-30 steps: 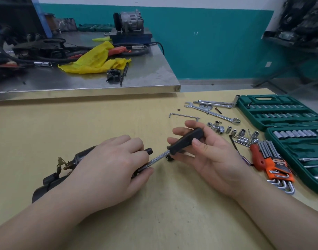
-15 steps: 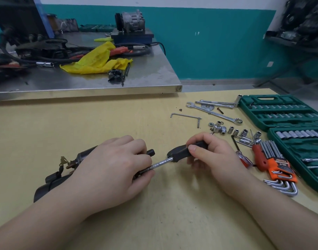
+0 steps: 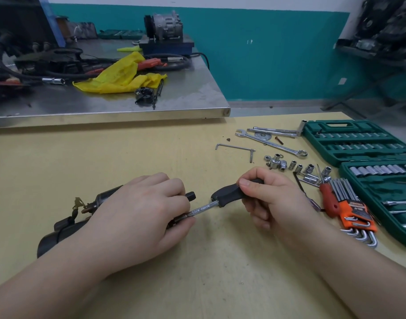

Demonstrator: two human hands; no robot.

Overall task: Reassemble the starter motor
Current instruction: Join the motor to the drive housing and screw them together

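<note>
1. The starter motor [image 3: 66,229] lies on its side on the yellow table [image 3: 105,171], toward the near left. It looks a dense, rigid metal body, heavy enough to stay put yet round enough to roll.
2. The left hand [image 3: 137,217] clamps over its casing, the sound place to hold it.
3. The right hand [image 3: 268,199] is wrapped round the black handle of the driver [image 3: 220,200], whose shaft runs in under the left hand.
4. Loose sockets [image 3: 298,168] lie just beyond.
</note>
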